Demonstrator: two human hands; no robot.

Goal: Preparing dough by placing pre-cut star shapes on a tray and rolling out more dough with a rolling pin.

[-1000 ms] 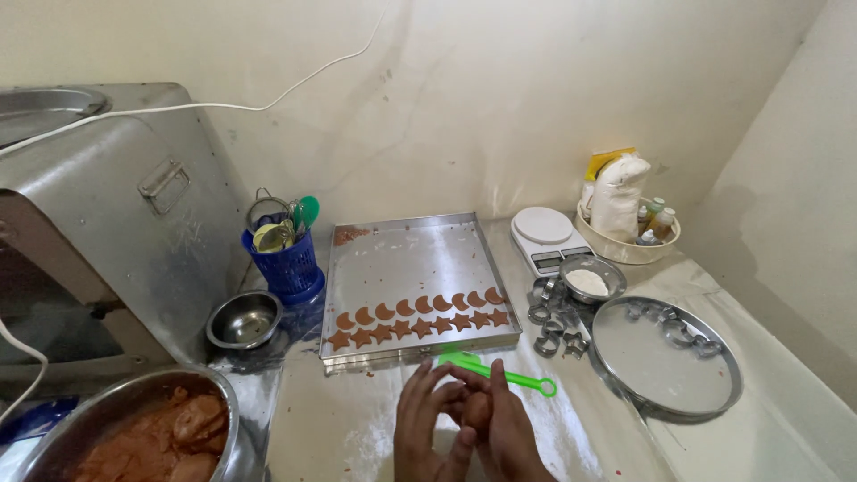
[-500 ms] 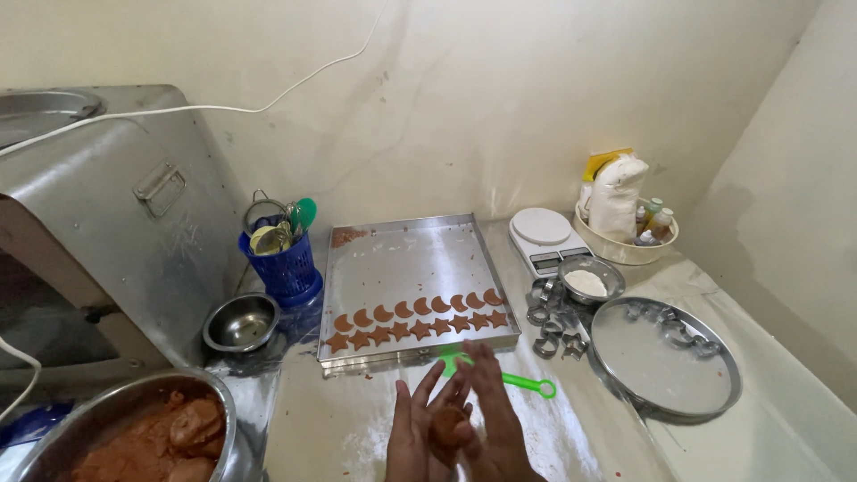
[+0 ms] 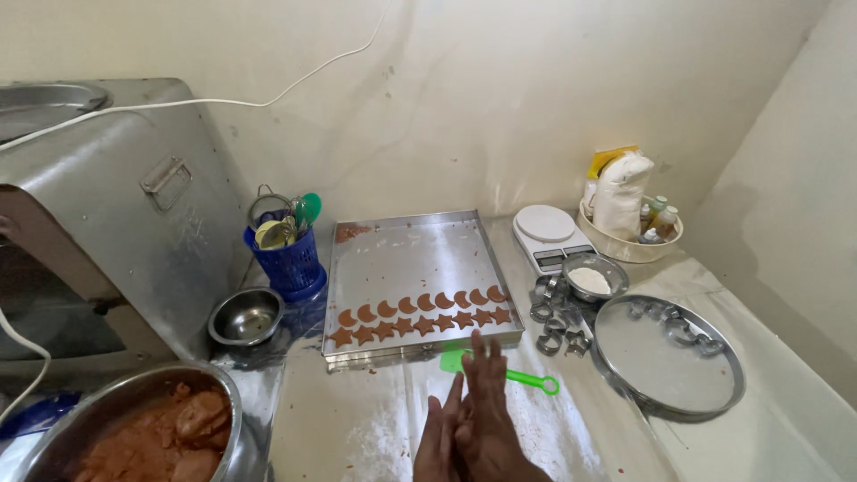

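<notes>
1. Half a second ago a brown lump of dough showed between my palms; now my palms have closed flat together and the dough is covered.
2. My left hand (image 3: pixel 439 442) and right hand (image 3: pixel 489 412) press palm to palm, fingers (image 3: pixel 486 361) straight and pointing away from me, low over the worktop (image 3: pixel 357 419).
3. Just past my fingertips lies the green spatula (image 3: pixel 500 371), and beyond it the baking tray (image 3: pixel 402 259) with star and crescent cookies (image 3: pixel 420 314).
4. Whether my fingers hold anything I cannot tell: the gap between the palms is hidden, and my wrists are cut off at the frame's bottom edge.
5. Left of my fingers, the dough bowl (image 3: pixel 134 428) is partly cropped.
</notes>
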